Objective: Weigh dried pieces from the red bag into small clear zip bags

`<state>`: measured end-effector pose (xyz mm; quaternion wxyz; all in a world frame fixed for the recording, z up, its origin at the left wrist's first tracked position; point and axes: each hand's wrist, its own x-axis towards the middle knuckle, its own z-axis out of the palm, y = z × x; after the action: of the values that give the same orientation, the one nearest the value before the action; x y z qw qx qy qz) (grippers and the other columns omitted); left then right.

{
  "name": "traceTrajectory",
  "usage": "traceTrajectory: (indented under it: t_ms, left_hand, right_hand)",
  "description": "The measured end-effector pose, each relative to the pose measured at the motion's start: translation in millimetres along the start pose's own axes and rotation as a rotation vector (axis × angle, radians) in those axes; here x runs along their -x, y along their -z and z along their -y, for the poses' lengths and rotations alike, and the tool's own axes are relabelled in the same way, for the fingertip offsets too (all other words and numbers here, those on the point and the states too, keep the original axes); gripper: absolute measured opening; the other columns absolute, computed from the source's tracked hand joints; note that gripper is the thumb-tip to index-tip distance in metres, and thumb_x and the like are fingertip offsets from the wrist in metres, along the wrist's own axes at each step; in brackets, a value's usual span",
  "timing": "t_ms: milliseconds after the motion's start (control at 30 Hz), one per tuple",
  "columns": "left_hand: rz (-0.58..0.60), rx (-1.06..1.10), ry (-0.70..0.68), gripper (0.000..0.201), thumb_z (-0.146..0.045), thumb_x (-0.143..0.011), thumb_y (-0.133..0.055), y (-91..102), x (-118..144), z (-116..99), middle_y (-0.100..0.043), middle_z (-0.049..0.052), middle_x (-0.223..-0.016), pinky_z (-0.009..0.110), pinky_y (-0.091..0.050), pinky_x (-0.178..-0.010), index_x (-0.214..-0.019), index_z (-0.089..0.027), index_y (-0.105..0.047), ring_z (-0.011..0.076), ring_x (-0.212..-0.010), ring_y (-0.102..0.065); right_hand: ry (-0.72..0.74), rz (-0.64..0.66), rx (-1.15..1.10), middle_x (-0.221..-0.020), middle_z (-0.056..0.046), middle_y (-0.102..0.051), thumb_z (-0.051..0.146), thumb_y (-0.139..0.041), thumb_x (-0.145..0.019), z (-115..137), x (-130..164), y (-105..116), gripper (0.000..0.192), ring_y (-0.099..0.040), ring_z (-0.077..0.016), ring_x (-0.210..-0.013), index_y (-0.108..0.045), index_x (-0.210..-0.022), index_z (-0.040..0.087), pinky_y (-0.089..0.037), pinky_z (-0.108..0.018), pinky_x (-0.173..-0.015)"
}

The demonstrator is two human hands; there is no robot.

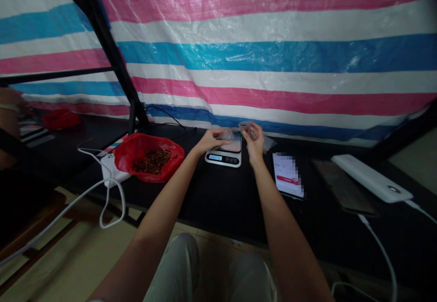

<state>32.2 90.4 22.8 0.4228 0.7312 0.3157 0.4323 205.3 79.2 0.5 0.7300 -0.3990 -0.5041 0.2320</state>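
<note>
On the black table, a small kitchen scale sits square to the edge, display facing the person. Left hand pinches a small clear bag right over the scale. Right hand grips a tiny clear cup, upright, just beside it. Red bag lies left.

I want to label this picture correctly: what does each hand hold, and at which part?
The right hand holds a small clear plastic cup by its side. The left hand pinches a small clear bag over the scale.
</note>
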Motion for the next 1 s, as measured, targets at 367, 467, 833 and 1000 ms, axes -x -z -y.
traceTrajectory:
  t_ms: [367, 467, 833, 1000]
  left_hand:
    - [-0.010, 0.345, 0.009, 0.054, -0.040, -0.057, -0.075, 0.5, 10.3, -3.0, -0.066, 0.010, -0.103, 0.029, -0.041, -0.089, -0.103, -0.013, -0.065, 0.0205, -0.100, -0.058]
    - [-0.015, 0.363, -0.001, 0.055, -0.041, -0.057, -0.075, -1.0, 9.8, -3.0, -0.065, 0.010, -0.105, 0.029, -0.040, -0.090, -0.103, -0.013, -0.065, 0.0207, -0.101, -0.058]
    - [-0.009, 0.325, 0.071, 0.058, -0.040, -0.057, -0.075, -2.3, 14.3, -14.8, -0.067, 0.009, -0.097, 0.023, -0.046, -0.066, -0.106, -0.011, -0.064, 0.0195, -0.084, -0.061]
    - [-0.030, 0.304, 0.065, 0.055, -0.037, -0.058, -0.075, -2.3, 13.3, -13.4, -0.068, 0.007, -0.090, 0.020, -0.043, -0.059, -0.105, -0.012, -0.064, 0.0137, -0.073, -0.059]
  right_hand:
    - [0.001, 0.277, -0.151, -0.119, -0.005, -0.057, 0.044, -0.060, -0.075, 27.8, 10.2, -7.2, 0.044, -0.053, -0.0206, -0.109, -0.053, -0.114, 0.025, -0.043, -0.039, -0.092]
    - [0.016, 0.300, -0.120, -0.122, -0.004, -0.056, 0.044, -0.060, -0.075, 33.6, 12.3, -8.6, 0.041, -0.051, -0.0212, -0.112, -0.057, -0.112, 0.025, -0.040, -0.039, -0.095]
    - [0.045, 0.301, -0.104, -0.107, -0.002, -0.063, 0.041, -0.065, -0.072, 34.3, 10.6, -7.6, 0.031, -0.055, -0.0195, -0.105, -0.060, -0.098, 0.025, -0.039, -0.037, -0.096]
    - [0.082, 0.345, -0.064, -0.112, -0.003, -0.062, 0.041, -0.058, -0.078, 36.8, 11.9, -7.4, 0.030, -0.053, -0.0200, -0.108, -0.062, -0.103, 0.025, -0.037, -0.038, -0.097]
